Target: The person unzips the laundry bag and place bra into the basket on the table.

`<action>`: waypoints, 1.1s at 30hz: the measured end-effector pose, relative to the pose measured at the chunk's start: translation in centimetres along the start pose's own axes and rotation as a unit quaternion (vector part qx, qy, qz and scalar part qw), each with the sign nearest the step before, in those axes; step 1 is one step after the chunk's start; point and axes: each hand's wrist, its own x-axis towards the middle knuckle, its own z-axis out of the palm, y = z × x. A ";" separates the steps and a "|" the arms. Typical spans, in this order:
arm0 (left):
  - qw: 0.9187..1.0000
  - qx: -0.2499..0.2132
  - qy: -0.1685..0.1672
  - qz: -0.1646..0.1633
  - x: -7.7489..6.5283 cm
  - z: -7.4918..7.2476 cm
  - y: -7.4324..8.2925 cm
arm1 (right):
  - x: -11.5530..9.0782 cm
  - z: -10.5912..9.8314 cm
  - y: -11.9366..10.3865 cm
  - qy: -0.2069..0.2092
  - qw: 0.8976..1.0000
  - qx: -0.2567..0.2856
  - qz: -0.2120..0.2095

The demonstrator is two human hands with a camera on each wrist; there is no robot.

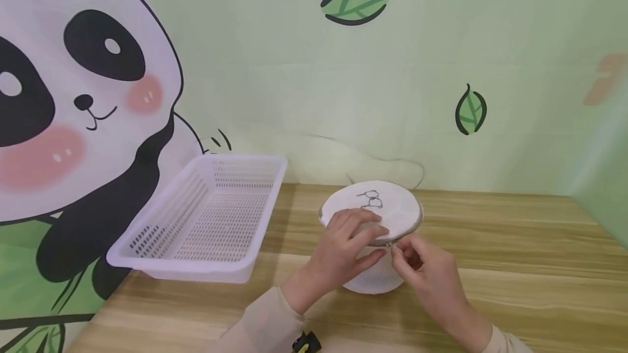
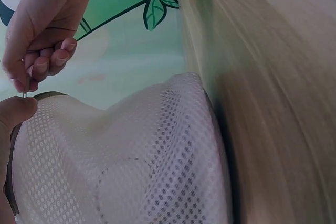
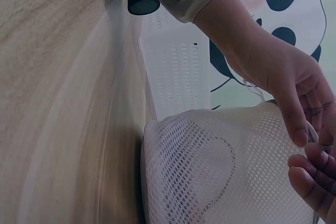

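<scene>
A round white mesh laundry bag (image 1: 392, 217) stands upright on the table, its flat top bearing a small line drawing and a grey zipper running round the rim. My left hand (image 1: 340, 247) holds the near rim, fingers over the top and thumb below the edge. Beside it, my right hand (image 1: 432, 274) pinches the zipper pull (image 1: 390, 244) at the front of the rim. In the left wrist view the right hand (image 2: 47, 35) grips the small pull above the mesh side. The right wrist view shows the left thumb against the bag (image 3: 210, 166). The bag's inside cannot be made out.
A white perforated plastic basket (image 1: 250, 263) sits on the wooden table (image 1: 535, 266) to the left of the bag. Behind stands a pale green backdrop (image 1: 275, 70) with a panda and leaves. A black device (image 1: 306, 342) is on the left wrist.
</scene>
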 end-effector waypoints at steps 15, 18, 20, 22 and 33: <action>0.999 0.031 0.027 0.026 -0.6 0.6 -0.3 | -0.2 0.3 -0.4 -0.039 0.999 0.027 0.014; 0.999 0.034 0.030 0.029 -0.7 0.6 -0.4 | -0.3 0.4 -0.4 -0.047 0.999 0.021 0.015; 0.998 0.037 0.033 0.033 -0.7 0.6 -0.4 | -0.3 0.4 -0.4 -0.047 0.999 0.019 0.016; 0.998 0.039 0.034 0.037 -0.7 0.6 -0.5 | -0.3 0.4 -0.4 -0.046 0.999 0.016 0.013; 0.998 0.031 0.033 0.054 -0.9 0.6 -0.8 | -0.4 0.3 -0.4 -0.038 0.999 0.013 0.000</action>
